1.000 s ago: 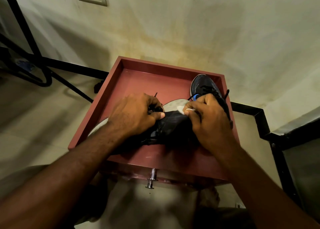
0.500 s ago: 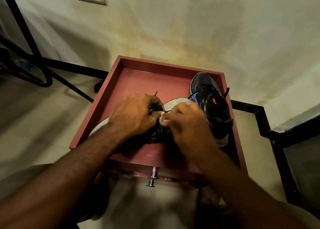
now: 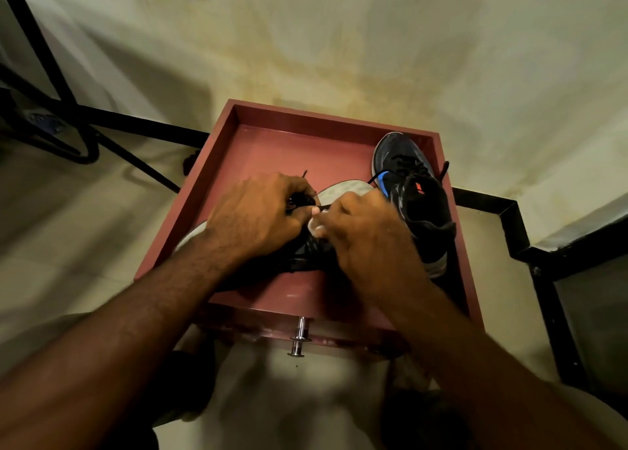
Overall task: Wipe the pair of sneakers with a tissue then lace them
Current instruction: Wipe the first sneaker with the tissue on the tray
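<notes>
A black sneaker lies on its side in the red drawer, its pale sole turned away from me. My left hand grips its upper near the black laces. My right hand presses a white tissue against the same shoe, close to my left fingers. Most of that shoe is hidden under both hands. The second black sneaker, with blue and orange marks, stands upright at the drawer's right side with its laces threaded.
The drawer has raised walls and a metal knob on its near front. Behind it is a stained cream wall. A black metal frame runs along the right, and black bars cross the floor at left.
My right hand slid left along the lying sneaker with the tissue, from its right part toward my left hand, uncovering the upright sneaker. My left hand stayed in place.
</notes>
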The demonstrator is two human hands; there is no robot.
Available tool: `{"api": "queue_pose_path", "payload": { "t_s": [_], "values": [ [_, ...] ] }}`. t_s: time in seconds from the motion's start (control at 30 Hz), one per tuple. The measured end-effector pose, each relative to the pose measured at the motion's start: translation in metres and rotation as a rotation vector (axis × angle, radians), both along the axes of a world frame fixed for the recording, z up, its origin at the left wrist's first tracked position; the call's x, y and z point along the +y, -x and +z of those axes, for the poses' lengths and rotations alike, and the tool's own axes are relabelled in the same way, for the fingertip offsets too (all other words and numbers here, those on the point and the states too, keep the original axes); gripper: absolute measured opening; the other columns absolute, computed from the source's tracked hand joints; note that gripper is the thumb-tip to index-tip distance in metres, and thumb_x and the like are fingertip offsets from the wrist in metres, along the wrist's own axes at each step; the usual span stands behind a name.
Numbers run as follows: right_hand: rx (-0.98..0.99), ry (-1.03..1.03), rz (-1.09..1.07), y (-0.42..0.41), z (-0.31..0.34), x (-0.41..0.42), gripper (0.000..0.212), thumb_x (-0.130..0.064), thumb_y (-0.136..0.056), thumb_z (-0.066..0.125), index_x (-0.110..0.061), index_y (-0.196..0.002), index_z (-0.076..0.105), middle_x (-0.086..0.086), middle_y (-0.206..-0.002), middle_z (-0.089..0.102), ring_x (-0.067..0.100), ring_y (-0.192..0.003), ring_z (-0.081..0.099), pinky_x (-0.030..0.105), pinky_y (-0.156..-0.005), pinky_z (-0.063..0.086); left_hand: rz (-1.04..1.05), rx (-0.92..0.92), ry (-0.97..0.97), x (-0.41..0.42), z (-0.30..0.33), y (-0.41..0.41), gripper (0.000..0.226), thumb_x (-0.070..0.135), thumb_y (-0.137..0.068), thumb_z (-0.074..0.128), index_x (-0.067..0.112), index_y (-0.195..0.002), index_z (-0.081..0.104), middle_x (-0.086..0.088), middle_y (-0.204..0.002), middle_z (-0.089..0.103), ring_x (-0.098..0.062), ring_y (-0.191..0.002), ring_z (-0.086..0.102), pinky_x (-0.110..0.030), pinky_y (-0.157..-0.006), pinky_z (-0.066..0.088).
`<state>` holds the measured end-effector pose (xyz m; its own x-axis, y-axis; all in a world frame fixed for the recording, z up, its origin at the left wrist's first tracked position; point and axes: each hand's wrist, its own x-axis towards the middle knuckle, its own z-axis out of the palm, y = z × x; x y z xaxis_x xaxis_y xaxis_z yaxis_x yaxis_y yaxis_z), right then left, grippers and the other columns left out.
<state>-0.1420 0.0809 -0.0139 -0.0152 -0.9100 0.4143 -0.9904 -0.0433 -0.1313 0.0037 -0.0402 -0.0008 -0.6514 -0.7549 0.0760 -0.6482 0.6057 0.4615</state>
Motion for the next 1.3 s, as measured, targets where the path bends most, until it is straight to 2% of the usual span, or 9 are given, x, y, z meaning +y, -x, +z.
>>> {"api": "queue_pose_path", "payload": {
  "t_s": [0.17,0.27,0.37,0.57,0.73,0.93,1.03,1.13,1.3],
  "values": [
    [-0.137,0.085,-0.21,0.039,0.004,0.004,0.01,-0.019,-0.094,0.072,-0.02,-0.1,0.08,0.004,-0.094,0.066,0.029,-0.086,0.053,0.04,-0.074,0.048,0.001,-0.008,0.018,0.001,-0.001,0.001,0.018,0.051,-0.094,0.066,0.042,-0.109,0.073,0.016,-0.102,0.075,-0.01,-0.093,0.07,-0.031,-0.077,0.057],
    [-0.193,0.01,-0.052,0.008,-0.005,0.003,0.011,-0.015,-0.094,0.069,-0.018,-0.099,0.078,0.002,-0.092,0.062,0.027,-0.086,0.051,0.043,-0.076,0.047,-0.005,-0.011,0.015,0.002,-0.002,0.002,0.015,0.049,-0.093,0.066,0.043,-0.105,0.072,0.015,-0.103,0.075,-0.009,-0.091,0.07,-0.038,-0.08,0.062],
    [-0.06,-0.019,0.019,0.0,-0.003,0.002,0.011,-0.019,-0.094,0.069,-0.018,-0.101,0.077,0.003,-0.091,0.063,0.028,-0.083,0.053,0.045,-0.073,0.047,-0.009,-0.013,-0.006,0.001,-0.001,0.0,0.015,0.048,-0.094,0.066,0.043,-0.107,0.071,0.016,-0.107,0.074,-0.009,-0.094,0.07,-0.037,-0.081,0.061],
    [-0.108,0.081,-0.258,0.042,0.008,0.007,0.011,-0.018,-0.095,0.07,-0.018,-0.101,0.079,0.005,-0.097,0.066,0.025,-0.088,0.051,0.032,-0.075,0.04,0.006,-0.007,0.001,-0.001,-0.002,0.001,0.019,0.052,-0.094,0.066,0.042,-0.109,0.072,0.016,-0.104,0.075,-0.01,-0.094,0.07,-0.037,-0.082,0.06],
    [-0.089,-0.021,0.016,0.003,-0.001,0.006,0.01,-0.014,-0.091,0.073,-0.018,-0.099,0.077,0.002,-0.092,0.063,0.026,-0.085,0.053,0.04,-0.074,0.047,0.004,0.007,-0.017,-0.002,-0.002,0.002,0.016,0.051,-0.094,0.067,0.041,-0.106,0.073,0.016,-0.102,0.074,-0.009,-0.093,0.069,-0.032,-0.079,0.058],
    [-0.135,0.091,-0.263,0.043,0.008,0.006,0.012,-0.018,-0.096,0.069,-0.015,-0.102,0.079,0.008,-0.096,0.066,0.029,-0.089,0.055,0.044,-0.077,0.051,0.002,0.005,0.002,-0.002,-0.003,0.001,0.016,0.049,-0.095,0.067,0.041,-0.107,0.073,0.015,-0.104,0.075,-0.01,-0.096,0.069,-0.032,-0.081,0.057],
    [-0.207,0.038,-0.121,0.017,0.001,0.005,0.01,-0.013,-0.095,0.068,-0.013,-0.1,0.077,0.007,-0.094,0.063,0.026,-0.089,0.054,0.041,-0.077,0.048,0.003,0.007,-0.004,-0.003,-0.003,0.003,0.014,0.048,-0.094,0.068,0.04,-0.105,0.074,0.015,-0.101,0.075,-0.011,-0.092,0.07,-0.034,-0.08,0.059],
    [-0.099,-0.035,0.03,0.001,-0.002,0.004,0.01,-0.017,-0.095,0.068,-0.016,-0.103,0.075,0.004,-0.094,0.061,0.026,-0.087,0.052,0.043,-0.079,0.047,-0.001,0.019,-0.016,-0.003,-0.003,0.001,0.016,0.049,-0.094,0.068,0.04,-0.105,0.073,0.015,-0.1,0.075,-0.009,-0.09,0.07,-0.033,-0.077,0.06],
    [-0.081,0.063,-0.253,0.04,0.01,0.005,0.012,-0.02,-0.096,0.068,-0.018,-0.102,0.078,0.006,-0.097,0.066,0.028,-0.089,0.055,0.044,-0.078,0.05,-0.004,0.017,-0.004,-0.004,-0.003,0.001,0.018,0.048,-0.095,0.067,0.039,-0.109,0.074,0.018,-0.098,0.07,-0.007,-0.09,0.065,-0.02,-0.064,0.043]
  ]
}}
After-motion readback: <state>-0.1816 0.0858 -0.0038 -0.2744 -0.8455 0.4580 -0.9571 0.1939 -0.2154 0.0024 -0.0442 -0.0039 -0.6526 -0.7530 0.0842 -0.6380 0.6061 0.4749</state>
